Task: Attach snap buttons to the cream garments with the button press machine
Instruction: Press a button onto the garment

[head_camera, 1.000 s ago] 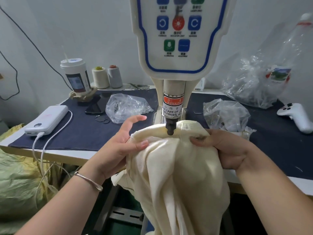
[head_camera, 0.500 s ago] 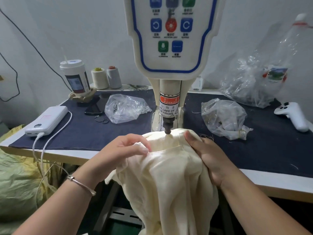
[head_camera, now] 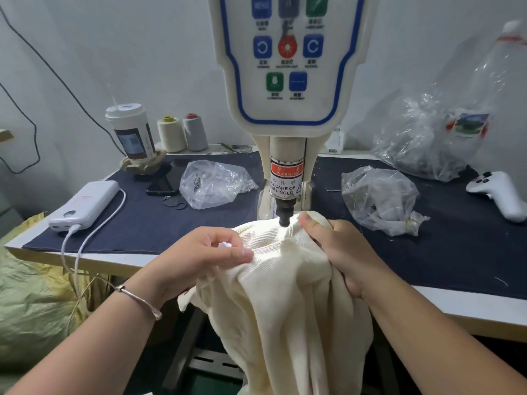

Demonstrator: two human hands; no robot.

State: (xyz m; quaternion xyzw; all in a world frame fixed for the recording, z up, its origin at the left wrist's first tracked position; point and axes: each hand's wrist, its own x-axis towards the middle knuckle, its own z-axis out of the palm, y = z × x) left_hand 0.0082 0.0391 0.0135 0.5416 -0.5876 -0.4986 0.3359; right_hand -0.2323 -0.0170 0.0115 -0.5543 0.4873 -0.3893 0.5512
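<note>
Positioning step: left hand (head_camera: 211,252) and right hand (head_camera: 336,246) each grip the cream garment (head_camera: 288,280) beneath the press punch (head_camera: 284,216); next, align edge, clear fingers.

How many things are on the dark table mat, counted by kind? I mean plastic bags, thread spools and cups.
Plastic bags: 3
Thread spools: 2
Cups: 1
Total: 6
</note>
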